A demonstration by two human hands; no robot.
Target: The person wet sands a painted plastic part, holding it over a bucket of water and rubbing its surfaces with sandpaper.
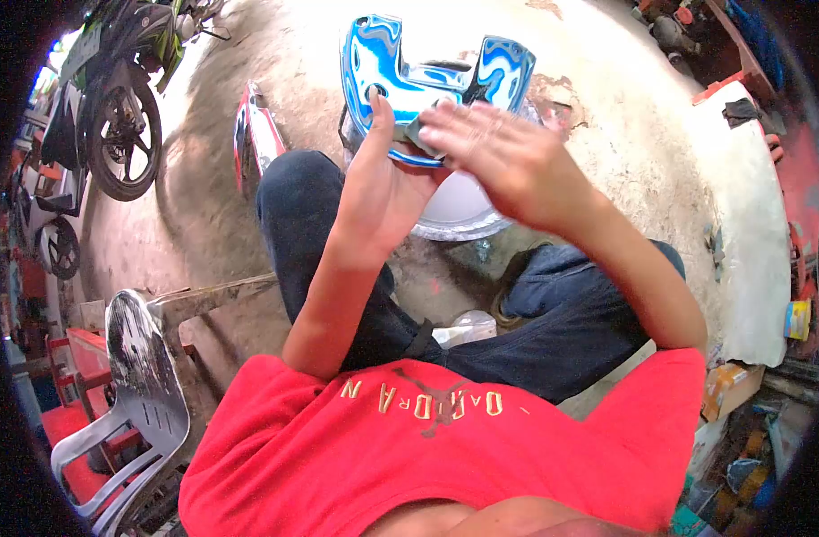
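Observation:
A glossy blue-and-white motorcycle body panel (374,67) with a swirled pattern is held up in front of me. My left hand (387,183) grips its lower edge, thumb resting near a round hole in the panel. Slightly blurred, my right hand (503,152) lies across the panel's lower middle, fingers together. Under its fingertips is a small dark grey pad (418,134), pressed against the panel and partly covered. Below the panel is a round whitish tub (463,210), mostly hidden by the panel and my hands.
A red-and-white panel (259,134) leans left of my knee. Motorcycles, one showing a black wheel (123,130), stand at the upper left. A grey plastic chair (145,385) is at lower left. On the right are a whitish slab (750,242) and a cardboard box (732,391).

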